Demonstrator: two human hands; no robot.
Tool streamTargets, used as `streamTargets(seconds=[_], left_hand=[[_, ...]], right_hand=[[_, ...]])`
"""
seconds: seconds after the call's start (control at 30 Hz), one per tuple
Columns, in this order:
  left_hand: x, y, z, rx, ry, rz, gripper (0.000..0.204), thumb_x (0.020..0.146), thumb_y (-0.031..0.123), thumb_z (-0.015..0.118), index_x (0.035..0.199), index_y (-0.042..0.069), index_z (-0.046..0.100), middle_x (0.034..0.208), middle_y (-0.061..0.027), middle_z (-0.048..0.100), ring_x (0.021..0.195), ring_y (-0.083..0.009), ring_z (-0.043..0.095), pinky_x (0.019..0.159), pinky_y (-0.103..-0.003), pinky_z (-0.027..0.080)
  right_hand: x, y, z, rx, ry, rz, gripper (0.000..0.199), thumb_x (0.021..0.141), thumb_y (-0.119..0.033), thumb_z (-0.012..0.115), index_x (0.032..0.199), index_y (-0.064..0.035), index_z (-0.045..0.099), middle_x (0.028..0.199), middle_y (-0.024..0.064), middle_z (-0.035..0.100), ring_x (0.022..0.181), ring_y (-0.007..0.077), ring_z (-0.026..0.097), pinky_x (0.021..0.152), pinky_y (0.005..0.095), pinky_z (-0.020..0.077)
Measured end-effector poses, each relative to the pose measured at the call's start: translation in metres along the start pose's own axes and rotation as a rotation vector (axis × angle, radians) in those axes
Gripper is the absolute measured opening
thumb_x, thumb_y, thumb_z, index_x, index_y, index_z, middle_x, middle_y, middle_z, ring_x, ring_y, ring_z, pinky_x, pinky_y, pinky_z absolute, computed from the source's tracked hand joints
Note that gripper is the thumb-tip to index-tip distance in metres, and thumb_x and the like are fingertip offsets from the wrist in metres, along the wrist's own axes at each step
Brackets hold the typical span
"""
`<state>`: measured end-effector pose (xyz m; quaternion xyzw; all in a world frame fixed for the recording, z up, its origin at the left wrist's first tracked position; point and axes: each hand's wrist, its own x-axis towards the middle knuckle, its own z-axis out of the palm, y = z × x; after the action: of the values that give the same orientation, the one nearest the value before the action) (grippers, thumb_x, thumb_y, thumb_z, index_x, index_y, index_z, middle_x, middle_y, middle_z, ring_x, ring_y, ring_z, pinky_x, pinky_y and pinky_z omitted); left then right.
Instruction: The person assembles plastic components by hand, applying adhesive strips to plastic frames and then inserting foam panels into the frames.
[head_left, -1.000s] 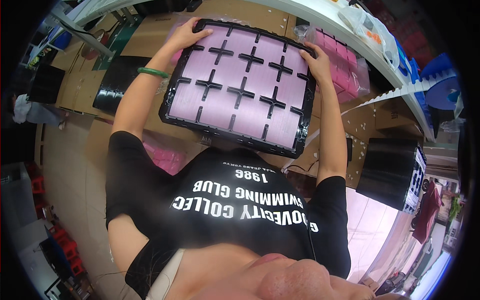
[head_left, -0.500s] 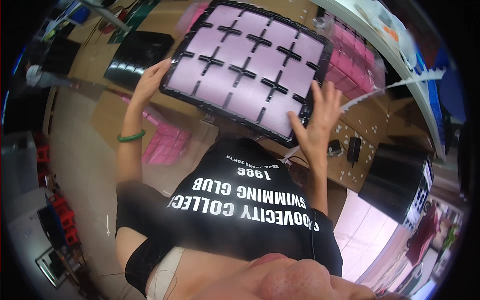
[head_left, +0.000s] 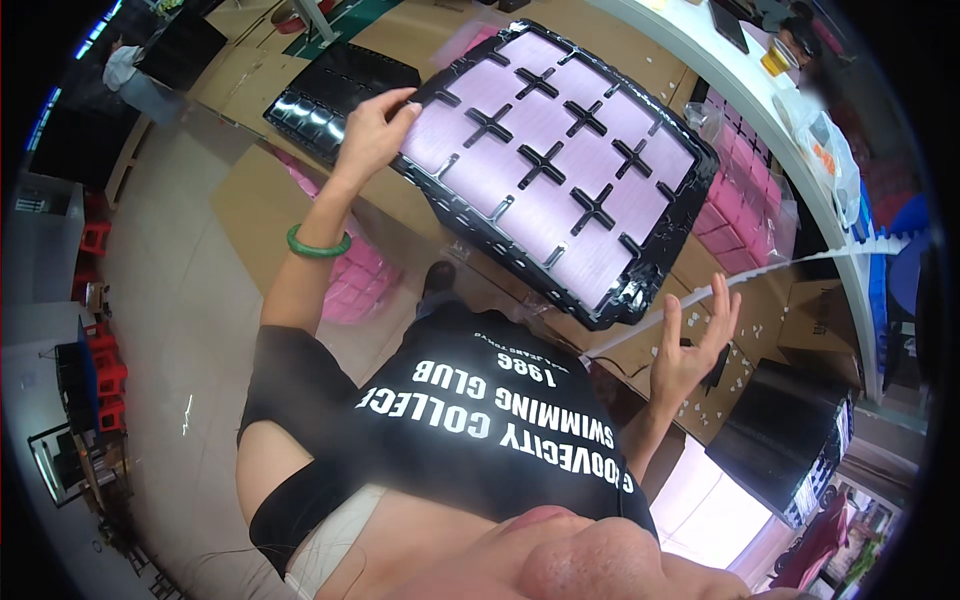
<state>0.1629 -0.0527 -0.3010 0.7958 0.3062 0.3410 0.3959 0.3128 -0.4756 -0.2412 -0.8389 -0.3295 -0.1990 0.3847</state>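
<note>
A deep black plastic tray (head_left: pixel 672 250), or a stack of such trays, rests tilted in front of me. Flat lilac panels (head_left: pixel 588 165) show in its top, parted by black cross-shaped ribs. My left hand (head_left: pixel 377 138) is closed on the tray's left corner, with the thumb over the rim. Off the near right corner, my right hand (head_left: pixel 692 345) is raised with its fingers spread, and it touches nothing. The tray's far underside is hidden.
Black moulded trays (head_left: pixel 340 100) lie left of the work surface. Pink wrapped bundles (head_left: pixel 740 205) sit behind, beside a white shelf edge (head_left: pixel 720 80). A long white strip (head_left: pixel 760 270) crosses at right. Black trays (head_left: pixel 775 430) stand lower right; a pink bundle (head_left: pixel 360 280) lies below left.
The right hand has let go of the tray's right side and drawn back toward me. The tray appears farther right in view and tilted more, showing its deep near side. The left hand still grips it.
</note>
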Motion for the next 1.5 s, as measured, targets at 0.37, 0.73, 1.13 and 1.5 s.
streamTargets(seconds=[0.37,0.73,1.13,1.5], left_hand=[[0.009,0.123,-0.307,-0.026,0.450,0.269,0.035,0.090,0.003,0.067,0.124,-0.002,0.064,0.126,-0.0132,0.065,0.115,-0.0188,0.062,0.100,-0.030,0.049],[0.068,-0.268,-0.035,0.821,-0.029,0.429,0.036,0.086,0.004,0.057,0.121,0.008,0.066,0.130,-0.0095,0.063,0.127,-0.0295,0.055,0.111,-0.052,0.036],[0.013,-0.313,-0.031,0.734,-0.255,0.294,0.050,0.088,0.001,0.051,0.138,0.004,0.051,0.138,-0.0113,0.058,0.136,-0.0326,0.046,0.113,-0.054,0.034],[0.029,-0.236,0.005,0.799,-0.218,0.036,0.038,0.081,0.016,0.062,0.118,0.006,0.064,0.113,-0.0215,0.067,0.100,-0.0388,0.065,0.088,-0.050,0.051]], right_hand=[[-0.009,-0.046,0.022,0.054,0.188,0.290,0.050,0.092,-0.012,0.070,0.137,-0.0013,0.052,0.131,0.0120,0.061,0.130,0.0259,0.050,0.113,0.0397,0.0293],[-0.021,-0.091,0.035,-0.099,0.205,0.358,0.044,0.095,-0.011,0.066,0.136,-0.0013,0.053,0.122,0.0117,0.066,0.122,0.0224,0.054,0.111,0.0387,0.0314],[-0.021,-0.104,0.024,-0.269,0.166,0.442,0.040,0.097,-0.015,0.064,0.135,-0.0038,0.056,0.123,0.0128,0.064,0.117,0.0211,0.056,0.106,0.0369,0.0378],[0.012,-0.019,-0.027,0.220,0.308,0.320,0.036,0.096,-0.001,0.060,0.131,0.0063,0.055,0.132,0.0171,0.059,0.122,0.0243,0.056,0.106,0.0331,0.0420]])
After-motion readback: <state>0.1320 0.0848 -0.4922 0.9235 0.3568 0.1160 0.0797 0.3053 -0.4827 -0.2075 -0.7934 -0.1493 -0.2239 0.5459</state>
